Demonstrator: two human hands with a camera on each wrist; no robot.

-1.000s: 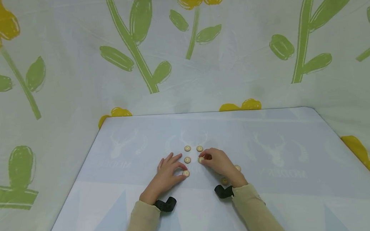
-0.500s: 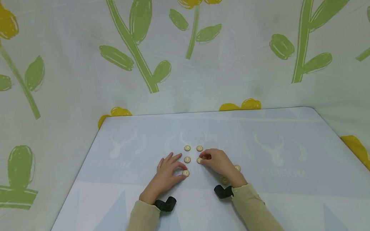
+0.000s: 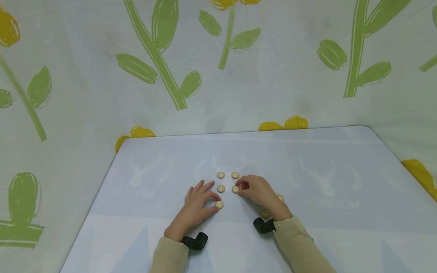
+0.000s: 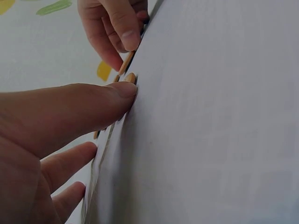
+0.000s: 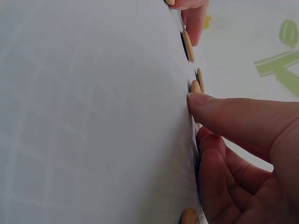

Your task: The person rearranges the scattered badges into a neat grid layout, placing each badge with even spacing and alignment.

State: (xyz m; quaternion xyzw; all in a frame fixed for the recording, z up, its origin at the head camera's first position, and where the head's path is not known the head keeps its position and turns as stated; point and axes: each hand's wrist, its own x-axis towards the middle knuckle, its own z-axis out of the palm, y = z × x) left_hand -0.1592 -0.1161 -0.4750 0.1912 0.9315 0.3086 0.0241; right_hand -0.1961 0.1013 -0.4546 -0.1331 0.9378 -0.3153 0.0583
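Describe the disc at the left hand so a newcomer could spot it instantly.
In the head view, start at the pale tabletop, then find the left hand. That hand pinches a small, round, tan disc. This disc is the lowest in the left column of three, and the only one the hand holds.

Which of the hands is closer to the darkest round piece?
Right. The right hand is just beyond the darkest round piece; the left hand is farther, left of it.

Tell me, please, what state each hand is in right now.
Left hand: pinches a pale disc between thumb and finger.
Right hand: pinches another disc likewise.
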